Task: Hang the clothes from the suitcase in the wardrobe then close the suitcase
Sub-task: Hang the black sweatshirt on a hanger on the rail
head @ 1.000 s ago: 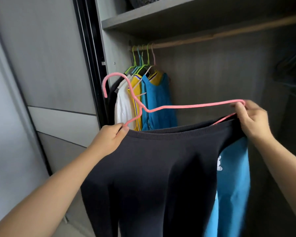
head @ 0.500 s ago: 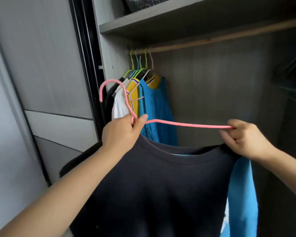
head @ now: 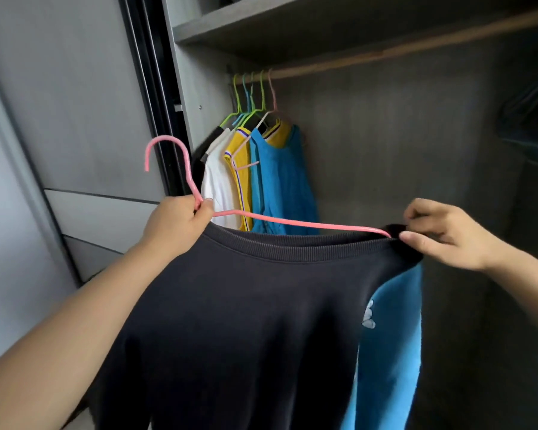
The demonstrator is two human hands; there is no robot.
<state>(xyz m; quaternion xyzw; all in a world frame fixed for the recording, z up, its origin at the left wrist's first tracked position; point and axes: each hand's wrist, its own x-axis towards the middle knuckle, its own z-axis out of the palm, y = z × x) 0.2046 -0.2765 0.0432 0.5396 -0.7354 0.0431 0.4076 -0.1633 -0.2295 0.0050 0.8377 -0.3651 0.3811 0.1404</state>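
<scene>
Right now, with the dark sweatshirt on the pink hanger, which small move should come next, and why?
Probably let the right hand tuck the collar over the pink hanger; that end still shows above the dark sweatshirt. The left hand holds the neck.

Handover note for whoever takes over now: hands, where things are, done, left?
Left hand: grips the pink hanger at the base of its hook.
Right hand: pinches the black sweater at the collar's right end, where the hanger's arm goes into the neck.
The sweater is held up in front of the open wardrobe, not yet on the rod. A blue garment hangs behind it.
Done: several tops hang at the rod's left end.
Left: seat the sweater, hook it on the rod. Suitcase is out of view; check it for more clothes, then close it.
</scene>
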